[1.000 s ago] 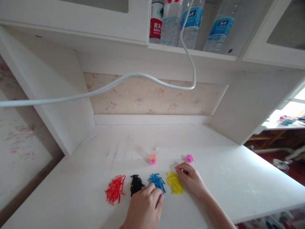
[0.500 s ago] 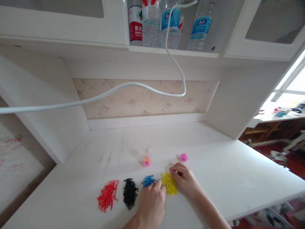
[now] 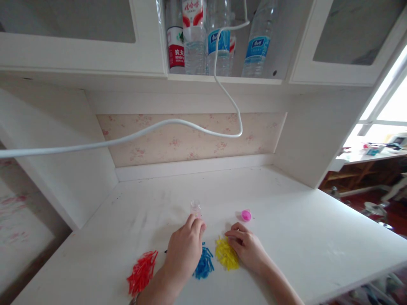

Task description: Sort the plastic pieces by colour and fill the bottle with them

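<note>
My left hand (image 3: 185,250) reaches forward over the desk, its fingers curled against the lower part of a small clear bottle (image 3: 195,207); only the bottle's top shows above them. My right hand (image 3: 247,247) rests on the desk with its fingers curled and pinched together at the right edge of a yellow pile of small sticks (image 3: 225,258). A blue pile (image 3: 203,264) lies just below my left hand's knuckles. A red pile (image 3: 141,272) is further left. My left arm covers the black pile. A pink cap (image 3: 246,215) lies beyond my right hand.
The white desk (image 3: 305,237) sits in an alcove with side walls and a flowered back panel. A white cable (image 3: 178,123) hangs across in front. Water bottles (image 3: 219,42) stand on the shelf above. The desk edge runs along the right.
My left hand has left the blue pile and moved forward to the small bottle. My right hand has stayed by the yellow pile. The view has tilted upward.
</note>
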A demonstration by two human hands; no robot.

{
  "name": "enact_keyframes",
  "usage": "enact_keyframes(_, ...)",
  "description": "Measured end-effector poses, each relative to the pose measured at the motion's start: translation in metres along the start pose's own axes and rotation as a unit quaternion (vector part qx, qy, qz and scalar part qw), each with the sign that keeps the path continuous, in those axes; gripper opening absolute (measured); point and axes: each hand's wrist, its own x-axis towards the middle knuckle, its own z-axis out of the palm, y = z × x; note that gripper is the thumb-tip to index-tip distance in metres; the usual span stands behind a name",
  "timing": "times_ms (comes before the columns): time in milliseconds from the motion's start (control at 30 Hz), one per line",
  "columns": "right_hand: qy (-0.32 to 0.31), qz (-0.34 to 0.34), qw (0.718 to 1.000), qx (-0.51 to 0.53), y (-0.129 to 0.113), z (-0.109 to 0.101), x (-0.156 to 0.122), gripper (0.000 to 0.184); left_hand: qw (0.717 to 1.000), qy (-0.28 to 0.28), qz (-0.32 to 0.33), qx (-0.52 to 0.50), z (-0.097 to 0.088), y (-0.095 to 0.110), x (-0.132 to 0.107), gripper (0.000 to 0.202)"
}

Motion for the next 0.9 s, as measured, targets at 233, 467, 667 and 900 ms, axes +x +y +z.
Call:
enact_keyframes(233, -0.009, -0.004, 1.000, -0.012, -0.006, -0.002, 0.001, 0.023, 0.998, 0.057, -0.030, 0.014, -0.029, -0.022, 0.035, 0.022)
enact_keyframes(467, 0.034, -0.017, 0.999, 0.022, 0.001, 0.000, 0.001, 0.023, 0.997, 0.052, -0.043, 0.031, -0.036, -0.033, 0.053, 0.021)
enact_keyframes(667, 0.071, -0.001, 0.997, 0.033, 0.001, -0.001, 0.004, 0.031, 0.998, 0.025, -0.038, 0.042, -0.035, -0.033, 0.055, 0.022)
enact_keyframes(900, 0.114, 0.061, 0.991, 0.038, 0.004, 0.000, 0.004, 0.037, 0.999, 0.006, -0.028, 0.043, -0.036, -0.033, 0.056, 0.023)
